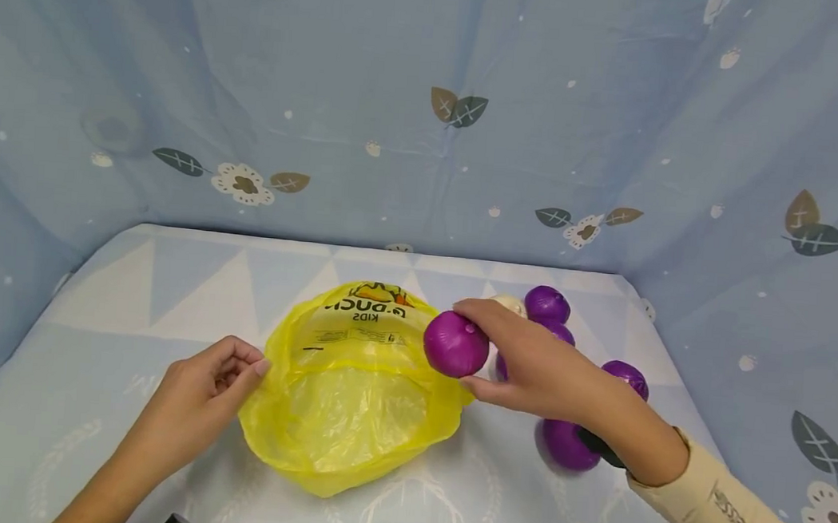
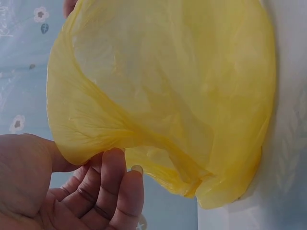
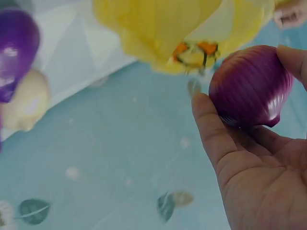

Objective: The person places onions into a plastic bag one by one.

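A yellow plastic bag point(image 1: 355, 414) with a duck print stands with its mouth spread wide at the middle of the table. My left hand point(image 1: 198, 400) pinches the left side of its rim between thumb and fingers, as the left wrist view shows on the thin yellow film point(image 2: 91, 129). In my right hand point(image 1: 528, 364) is a red onion point(image 1: 455, 344), gripped by thumb and fingertips at the bag's right rim. The right wrist view shows the onion point(image 3: 252, 86) beside the printed wall of the bag point(image 3: 144, 28).
To the right lie several glossy purple vegetables, among them a rounded one point(image 1: 548, 304) at the back and a larger one point(image 1: 572, 447) in front, partly behind my forearm. A pale round vegetable point(image 3: 29, 101) touches a purple one point(image 3: 17, 50). Blue patterned curtains point(image 1: 370, 114) surround the table point(image 1: 136, 292).
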